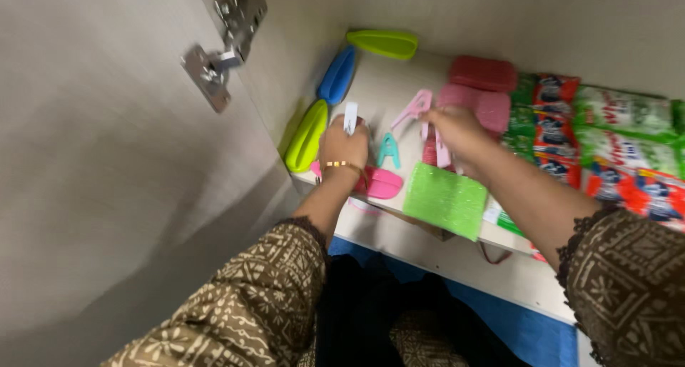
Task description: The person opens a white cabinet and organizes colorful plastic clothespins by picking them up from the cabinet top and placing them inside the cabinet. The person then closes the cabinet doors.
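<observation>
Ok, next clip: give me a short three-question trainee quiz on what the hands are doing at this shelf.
1. True or false: the left hand holds a white clothes peg.
2. Which colour is the clothes peg lying on the shelf between the two hands? A) teal B) black C) orange
3. Fill in: the right hand grips clothes pegs of ____ colour.

Key
1. True; the peg sticks up out of the closed fingers.
2. A.
3. Pink; beside that hand lie pink scrub pads and a green scrub pad at the shelf edge.
</observation>
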